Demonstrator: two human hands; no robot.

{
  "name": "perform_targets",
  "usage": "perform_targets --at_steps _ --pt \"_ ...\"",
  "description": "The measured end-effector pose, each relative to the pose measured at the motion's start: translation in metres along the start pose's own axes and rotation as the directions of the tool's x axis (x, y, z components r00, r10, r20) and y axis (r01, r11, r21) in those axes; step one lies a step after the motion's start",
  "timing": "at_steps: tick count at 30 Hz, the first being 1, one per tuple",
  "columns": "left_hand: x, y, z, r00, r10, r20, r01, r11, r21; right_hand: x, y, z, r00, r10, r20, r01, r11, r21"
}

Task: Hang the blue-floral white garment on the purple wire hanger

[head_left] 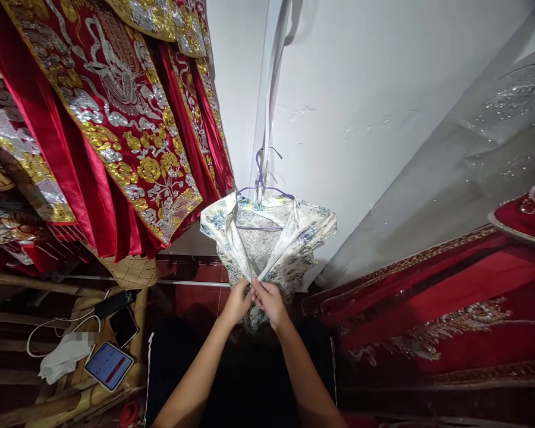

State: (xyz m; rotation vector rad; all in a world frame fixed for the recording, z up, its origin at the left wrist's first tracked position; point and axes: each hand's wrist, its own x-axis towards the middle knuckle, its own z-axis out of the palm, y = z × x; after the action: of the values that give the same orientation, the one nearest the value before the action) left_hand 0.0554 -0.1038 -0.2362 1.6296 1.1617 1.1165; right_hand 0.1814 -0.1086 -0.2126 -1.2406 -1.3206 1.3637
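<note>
A pale shirt with a blue and yellow floral pattern hangs on a purple hanger in front of me, its collar spread into a V. My left hand pinches one front edge of the shirt at the bottom of that V. Beside it, touching, my right hand grips the other front edge. Both sets of fingertips meet at the middle of the shirt front. Whether a button sits between them is too small to make out.
Red gowns with gold and silver embroidery hang at the left. Lower left, a bamboo seat bears a lit phone, a dark phone, a white cable and tissue. Plastic-covered red garments stand at the right, by a white wall.
</note>
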Motion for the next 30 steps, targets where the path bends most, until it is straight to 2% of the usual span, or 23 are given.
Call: perform_targets --at_steps 3,5,8,11,14,15,16,17,19,21,23,25,26,28,30 --pt "-0.009 -0.003 0.000 0.999 -0.041 0.003 0.041 0.996 0.081 0.006 -0.026 -0.014 0.989 0.097 0.114 -0.111 0.985 0.130" --pt "-0.014 -0.004 0.003 0.998 -0.059 0.011 0.056 0.986 0.156 0.020 -0.059 -0.024 0.990 0.068 0.127 -0.085 0.987 0.133" --pt "-0.015 -0.005 0.010 0.998 -0.057 0.012 0.052 0.966 0.255 0.048 -0.125 -0.035 0.996 -0.045 0.073 0.037 0.993 0.110" --pt "-0.005 0.002 0.010 0.998 -0.005 0.055 -0.013 0.949 0.315 0.065 -0.183 -0.036 0.982 -0.179 0.053 0.169 0.974 0.153" --pt "0.022 0.029 -0.010 0.986 0.049 0.159 -0.101 0.936 0.337 0.062 -0.207 -0.032 0.951 -0.309 -0.005 0.301 0.924 0.237" --pt "0.033 0.044 -0.021 0.981 0.092 0.174 -0.145 0.935 0.322 0.058 -0.207 -0.031 0.945 -0.327 -0.020 0.321 0.912 0.254" --pt "0.045 0.061 -0.033 0.973 0.186 0.134 -0.217 0.936 0.276 0.054 -0.204 -0.030 0.942 -0.334 -0.028 0.330 0.908 0.258" --pt "0.057 0.079 -0.045 0.957 0.286 0.047 -0.289 0.929 0.229 0.050 -0.200 -0.030 0.944 -0.329 -0.025 0.325 0.912 0.249" --pt "0.079 0.115 -0.066 0.887 0.445 -0.124 -0.413 0.884 0.218 0.045 -0.191 -0.029 0.952 -0.305 0.001 0.299 0.934 0.197" --pt "0.095 0.145 -0.079 0.826 0.552 -0.116 -0.497 0.809 0.313 0.046 -0.183 -0.027 0.951 -0.308 0.010 0.303 0.940 0.154" --pt "0.103 0.164 -0.084 0.794 0.607 -0.045 -0.540 0.737 0.407 0.053 -0.176 -0.022 0.934 -0.356 -0.028 0.356 0.922 0.153" --pt "0.105 0.172 -0.085 0.779 0.626 -0.029 -0.548 0.703 0.452 0.063 -0.163 -0.017 0.908 -0.408 -0.092 0.417 0.897 0.144" --pt "0.105 0.172 -0.087 0.772 0.631 -0.069 -0.538 0.709 0.457 0.068 -0.154 -0.014 0.898 -0.423 -0.119 0.436 0.892 0.117" --pt "0.104 0.167 -0.097 0.740 0.626 -0.245 -0.495 0.754 0.431 0.074 -0.129 -0.011 0.898 -0.420 -0.132 0.427 0.903 0.035" --pt "0.105 0.154 -0.119 0.651 0.563 -0.509 -0.454 0.826 0.333 0.074 -0.102 -0.010 0.921 -0.369 -0.121 0.370 0.929 -0.018"
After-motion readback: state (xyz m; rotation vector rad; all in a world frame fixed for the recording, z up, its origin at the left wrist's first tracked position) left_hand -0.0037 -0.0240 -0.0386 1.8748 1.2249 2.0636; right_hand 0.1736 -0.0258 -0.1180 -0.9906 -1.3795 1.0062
